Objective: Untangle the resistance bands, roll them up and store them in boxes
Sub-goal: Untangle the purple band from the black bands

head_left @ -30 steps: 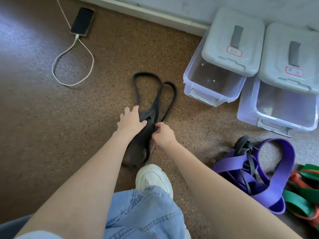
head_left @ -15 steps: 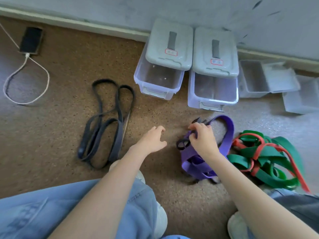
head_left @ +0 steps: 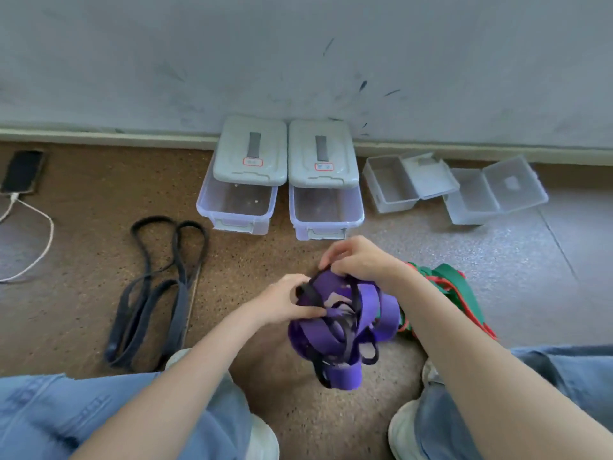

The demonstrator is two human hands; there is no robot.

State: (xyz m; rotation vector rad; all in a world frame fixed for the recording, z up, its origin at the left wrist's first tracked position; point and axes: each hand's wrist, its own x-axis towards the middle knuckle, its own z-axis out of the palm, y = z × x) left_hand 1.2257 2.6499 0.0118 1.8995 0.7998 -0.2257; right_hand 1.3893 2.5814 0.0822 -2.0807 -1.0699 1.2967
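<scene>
A tangle of wide purple band and thin black band (head_left: 341, 330) hangs above the floor between my knees. My left hand (head_left: 285, 302) grips its left side, thumb over a black strand. My right hand (head_left: 358, 260) pinches the tangle's top. A long black band (head_left: 156, 293) lies in loose loops on the floor to the left. A green and red band pile (head_left: 447, 283) lies on the floor behind my right forearm, partly hidden. Two clear boxes with grey lids slid back, one (head_left: 237, 207) beside the other (head_left: 326, 210), stand by the wall.
Two small clear hinged cases, the nearer (head_left: 391, 187) and the farther (head_left: 471, 200), lie open at the right by the wall. A phone (head_left: 23, 171) on a white cable (head_left: 39, 240) lies at the far left. My knees in jeans and white shoes fill the bottom.
Both hands have left the black band on the floor, moved right and lifted the purple and black tangle off the floor. The view has swung right and up.
</scene>
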